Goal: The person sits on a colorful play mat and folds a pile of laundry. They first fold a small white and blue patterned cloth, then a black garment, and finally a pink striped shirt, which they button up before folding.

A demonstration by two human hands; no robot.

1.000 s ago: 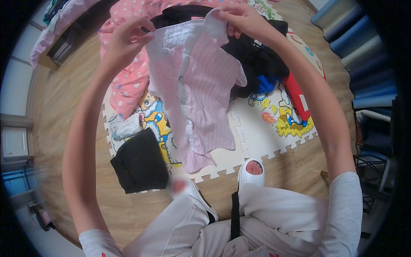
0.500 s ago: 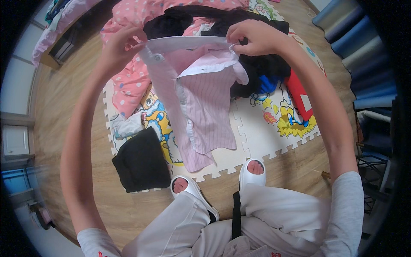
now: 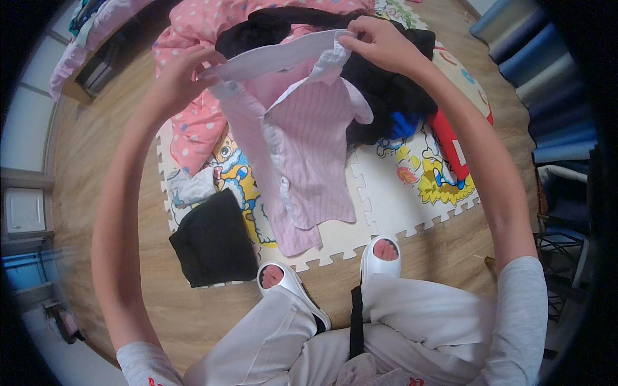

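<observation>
A pink striped shirt (image 3: 312, 138) with a white collar hangs stretched between my two hands, its front toward me and its lower hem by the foam mat. My left hand (image 3: 190, 69) pinches one end of the collar, near a button. The other end of the collar is gripped by my right hand (image 3: 376, 42), held a little higher and farther off. Below the collar the front edges hang loose, and the button strip runs down the left part of the shirt. A folded black garment (image 3: 215, 241) lies at the left, near my left foot.
Under the shirt lies a cartoon-printed foam mat (image 3: 399, 193) on the wooden floor (image 3: 438, 257). Behind are a pink polka-dot quilt (image 3: 193, 138), black clothes (image 3: 393, 93) and a red item (image 3: 447, 145). A small white cloth (image 3: 192, 186) lies left; blue-grey curtains (image 3: 537, 83) hang right.
My right hand has risen and moved slightly left with its collar end, so the collar now slants upward to the right. My left hand has shifted a little down.
</observation>
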